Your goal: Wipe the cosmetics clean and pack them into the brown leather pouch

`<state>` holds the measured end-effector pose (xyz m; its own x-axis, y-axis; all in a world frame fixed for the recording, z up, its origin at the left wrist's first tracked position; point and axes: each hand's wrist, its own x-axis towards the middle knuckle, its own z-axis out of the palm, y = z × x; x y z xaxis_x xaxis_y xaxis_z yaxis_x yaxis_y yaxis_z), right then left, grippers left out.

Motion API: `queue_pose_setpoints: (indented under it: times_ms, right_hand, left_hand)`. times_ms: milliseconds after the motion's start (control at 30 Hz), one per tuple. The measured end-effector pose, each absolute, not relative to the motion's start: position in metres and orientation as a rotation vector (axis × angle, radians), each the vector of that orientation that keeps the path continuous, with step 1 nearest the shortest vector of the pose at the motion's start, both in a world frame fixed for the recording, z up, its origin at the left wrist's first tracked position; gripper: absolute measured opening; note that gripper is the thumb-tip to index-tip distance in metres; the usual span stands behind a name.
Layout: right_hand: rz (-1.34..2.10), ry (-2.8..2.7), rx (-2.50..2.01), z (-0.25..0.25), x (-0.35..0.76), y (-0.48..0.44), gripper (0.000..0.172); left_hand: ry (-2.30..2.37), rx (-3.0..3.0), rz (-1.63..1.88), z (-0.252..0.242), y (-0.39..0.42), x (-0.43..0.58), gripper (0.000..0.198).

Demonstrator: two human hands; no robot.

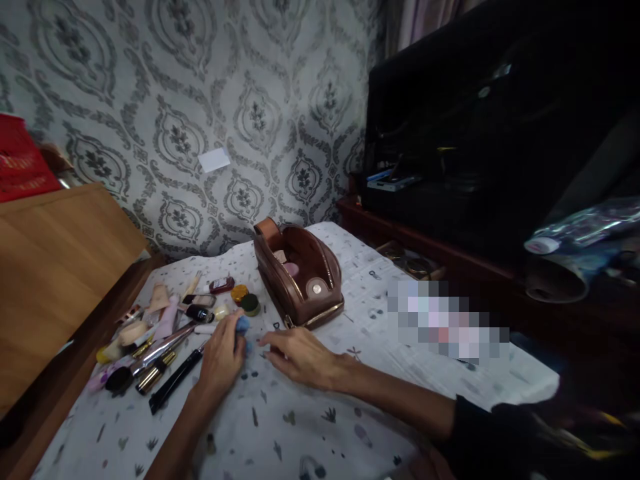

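And here we are over the surface (280, 437), dressed in a white printed cloth, with both bare hands in play near the middle! The left hand (223, 353) has its grip closed on a small blue item (243, 324), pinched at the fingertips, though it's too blurred to say just what it is. Across from it, the right hand (303, 359) reaches in with its grip loose, fingers curled and a little apart, the fingertips near the blue item but clear of it. Just beyond the right hand sits the brown bag (274, 287), its zipped mouth wide open, a pink piece (291, 269) and a beige piece (279, 256) showing inside. Over on the left, what a crowd: a dark-lidded jar (250, 305) just beyond the blue item, an amber jar (239, 293) right behind that, a dark red bottle (221, 285) lying farther back, and a pink tube (167, 319) deep in the cluster. Nearer the left forearm, a long black tool (175, 383) lies slantwise beside a gold-and-black tube (156, 373), with a dark-headed brush (119, 381) alongside. Patterned wallpaper (200, 80) rises behind it all, and a big dark screen (475, 133) looms on the right!
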<state>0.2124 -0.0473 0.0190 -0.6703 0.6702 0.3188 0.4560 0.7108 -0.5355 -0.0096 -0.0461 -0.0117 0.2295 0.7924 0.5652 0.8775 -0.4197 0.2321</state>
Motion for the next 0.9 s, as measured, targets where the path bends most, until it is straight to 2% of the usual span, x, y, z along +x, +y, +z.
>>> queue_pose_setpoints:
  times_ms: [267, 533, 633, 733, 900]
  right_hand:
    - [0.825, -2.173, -0.915, -0.016, 0.148, -0.026, 0.023]
    - [0.883, -2.020, -0.820, -0.046, 0.147, -0.023, 0.019]
    - [0.712, -1.959, -0.647, -0.023, 0.160, -0.028, 0.018]
    - [0.393, -1.814, -0.524, 0.024, 0.182, -0.017, 0.019]
    - [0.281, -1.530, -0.846, 0.085, 0.225, 0.070, 0.021]
  left_hand:
    - [-1.717, -2.060, -1.098, -0.021, -0.053, -0.048, 0.031]
    - [-1.791, -1.826, -1.045, -0.005, -0.054, -0.082, 0.031]
    - [-1.799, -1.809, -0.947, -0.006, -0.053, -0.089, 0.030]
    - [-1.778, -1.856, -0.871, -0.012, -0.051, -0.090, 0.030]
    - [-1.785, -1.876, -0.886, -0.018, -0.049, -0.089, 0.029]
